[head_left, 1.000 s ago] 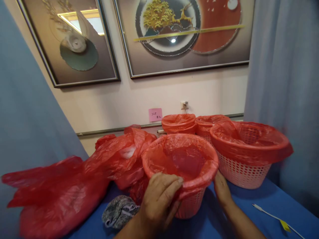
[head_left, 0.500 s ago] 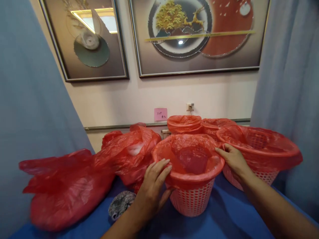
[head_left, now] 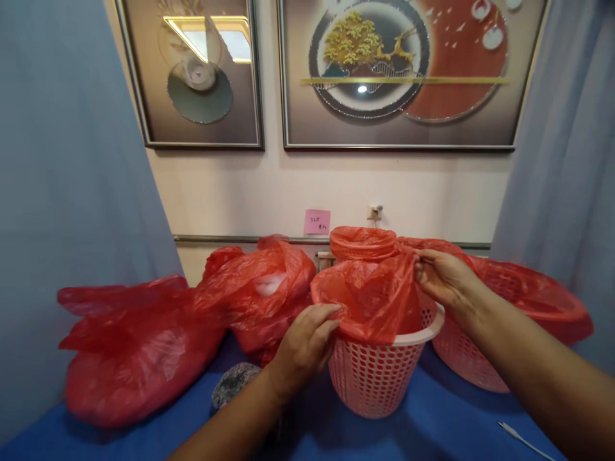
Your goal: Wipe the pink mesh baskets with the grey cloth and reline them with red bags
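A pink plastic basket (head_left: 377, 378) with a perforated wall stands upright on the blue-covered table, partly lined with a thin red plastic bag (head_left: 372, 298). Between the fingers of my right hand (head_left: 446, 280) is the bag's edge, drawn up above the right side of the basket, where the pale rim shows bare. My left hand (head_left: 311, 336) is closed on the bag at the front-left rim; its thumb is mostly hidden. The bag still folds over the rim on the left.
Two filled red bags, one nearer (head_left: 139, 365) and one farther (head_left: 262, 288), lie to the left. Right and behind are a larger lined basket (head_left: 542, 301) and a smaller one (head_left: 362, 243). A grey fuzzy object (head_left: 234, 382) and white cable (head_left: 521, 438) lie on the blue cover (head_left: 346, 442).
My right hand has pulled the bag up and inward off the basket's right rim, baring it. My left hand stays at the left rim. The view has shifted slightly, showing the cable.
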`<state>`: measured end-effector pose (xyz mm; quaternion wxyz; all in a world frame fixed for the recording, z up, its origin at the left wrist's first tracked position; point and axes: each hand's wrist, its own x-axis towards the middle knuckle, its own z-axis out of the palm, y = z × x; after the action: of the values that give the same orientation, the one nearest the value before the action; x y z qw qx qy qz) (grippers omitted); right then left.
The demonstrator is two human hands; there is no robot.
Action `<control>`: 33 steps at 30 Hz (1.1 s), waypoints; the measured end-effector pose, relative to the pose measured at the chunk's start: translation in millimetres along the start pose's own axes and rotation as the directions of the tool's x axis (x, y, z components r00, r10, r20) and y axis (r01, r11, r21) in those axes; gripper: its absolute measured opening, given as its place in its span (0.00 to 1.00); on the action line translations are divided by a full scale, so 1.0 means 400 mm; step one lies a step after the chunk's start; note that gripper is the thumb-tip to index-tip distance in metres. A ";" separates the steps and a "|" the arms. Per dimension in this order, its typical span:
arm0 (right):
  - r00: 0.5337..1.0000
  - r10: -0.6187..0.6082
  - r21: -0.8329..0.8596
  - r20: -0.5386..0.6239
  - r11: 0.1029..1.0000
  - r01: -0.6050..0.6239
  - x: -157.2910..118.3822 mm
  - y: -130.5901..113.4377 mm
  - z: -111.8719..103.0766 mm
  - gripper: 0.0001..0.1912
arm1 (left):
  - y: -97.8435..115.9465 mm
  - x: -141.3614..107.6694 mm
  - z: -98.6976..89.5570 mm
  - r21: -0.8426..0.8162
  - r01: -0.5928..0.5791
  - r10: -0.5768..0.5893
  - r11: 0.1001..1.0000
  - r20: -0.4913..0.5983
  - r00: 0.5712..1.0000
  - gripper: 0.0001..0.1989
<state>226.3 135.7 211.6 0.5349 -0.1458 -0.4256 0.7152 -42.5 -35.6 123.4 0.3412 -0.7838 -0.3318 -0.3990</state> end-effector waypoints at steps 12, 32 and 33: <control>0.996 0.041 -0.026 0.078 0.999 -0.039 0.010 0.015 0.180 0.04 | 0.015 0.038 0.031 -0.213 0.164 -0.172 0.963 -0.016 0.985 0.07; 0.539 -0.308 -0.620 0.784 -0.413 0.667 -0.300 0.207 0.087 0.18 | -0.221 0.246 -0.034 -0.884 0.464 -0.932 0.060 0.116 0.343 0.12; 0.503 -0.288 -0.578 0.815 -0.463 0.672 -0.298 0.209 0.078 0.14 | -0.247 0.258 -0.042 -0.892 0.449 -0.944 0.052 0.102 0.312 0.13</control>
<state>197.9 10.2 137.1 0.4498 -0.1502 -0.8617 -0.1804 -79.9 30.6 245.5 -0.2420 -0.3998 -0.3554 -0.8095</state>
